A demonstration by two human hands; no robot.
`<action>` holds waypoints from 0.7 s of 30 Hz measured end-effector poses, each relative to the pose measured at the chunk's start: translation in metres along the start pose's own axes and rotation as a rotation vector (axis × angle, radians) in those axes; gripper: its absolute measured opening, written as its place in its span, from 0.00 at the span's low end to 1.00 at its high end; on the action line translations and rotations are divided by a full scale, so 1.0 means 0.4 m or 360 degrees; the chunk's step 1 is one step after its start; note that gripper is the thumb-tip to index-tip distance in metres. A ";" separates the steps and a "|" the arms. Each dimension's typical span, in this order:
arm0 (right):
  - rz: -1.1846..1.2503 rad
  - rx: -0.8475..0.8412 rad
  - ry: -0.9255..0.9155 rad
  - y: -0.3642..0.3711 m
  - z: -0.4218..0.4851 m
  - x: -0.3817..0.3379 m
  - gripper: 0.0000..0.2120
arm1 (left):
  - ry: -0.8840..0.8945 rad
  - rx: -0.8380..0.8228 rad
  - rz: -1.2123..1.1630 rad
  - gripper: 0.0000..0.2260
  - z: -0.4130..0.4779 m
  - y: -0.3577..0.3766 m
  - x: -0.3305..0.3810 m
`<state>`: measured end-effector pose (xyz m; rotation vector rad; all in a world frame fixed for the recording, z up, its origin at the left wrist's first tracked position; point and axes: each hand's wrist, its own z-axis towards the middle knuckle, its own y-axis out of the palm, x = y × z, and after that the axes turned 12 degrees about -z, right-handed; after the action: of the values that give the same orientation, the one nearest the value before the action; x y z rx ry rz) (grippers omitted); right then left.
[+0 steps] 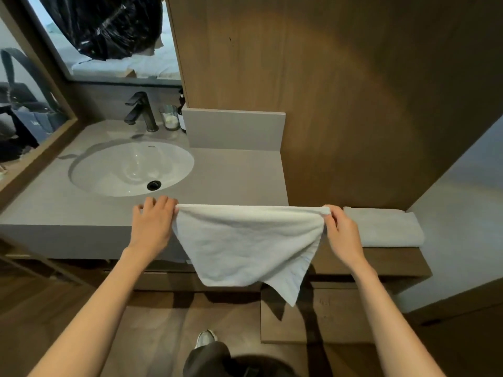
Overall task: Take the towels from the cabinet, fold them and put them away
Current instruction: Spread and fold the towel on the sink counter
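Indoors, grey vanity counter, white sink, wood-panelled wall

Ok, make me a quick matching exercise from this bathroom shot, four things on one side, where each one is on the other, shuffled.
Things:
1. held towel
2. folded towel
3. faucet
4. glass candle

Places:
A. behind the sink
B. stretched between the left hand and right hand
C. right of the faucet
D. on the wooden ledge

Pairs: 1-B, 2-D, 3-A, 4-C
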<state>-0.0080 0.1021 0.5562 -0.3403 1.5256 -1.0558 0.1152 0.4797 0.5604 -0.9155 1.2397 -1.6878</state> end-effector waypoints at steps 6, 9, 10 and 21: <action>-0.0175 0.0115 0.0012 0.045 0.112 -0.090 0.14 | -0.0051 0.0248 -0.0035 0.17 0.108 -0.052 -0.056; 0.0025 0.0144 0.0097 0.061 0.183 -0.129 0.13 | -0.0057 0.0289 -0.0035 0.16 0.186 -0.047 -0.087; 0.0129 0.0142 0.0153 0.069 0.207 -0.137 0.12 | -0.0063 0.0292 -0.0024 0.16 0.213 -0.041 -0.097; 0.0413 0.0251 0.0523 0.207 0.440 -0.209 0.12 | -0.0114 -0.0063 0.0059 0.17 0.509 0.064 -0.200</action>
<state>0.2013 0.1339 0.5638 0.1465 1.7086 -1.0506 0.3346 0.4754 0.5796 -0.9628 1.2383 -1.5933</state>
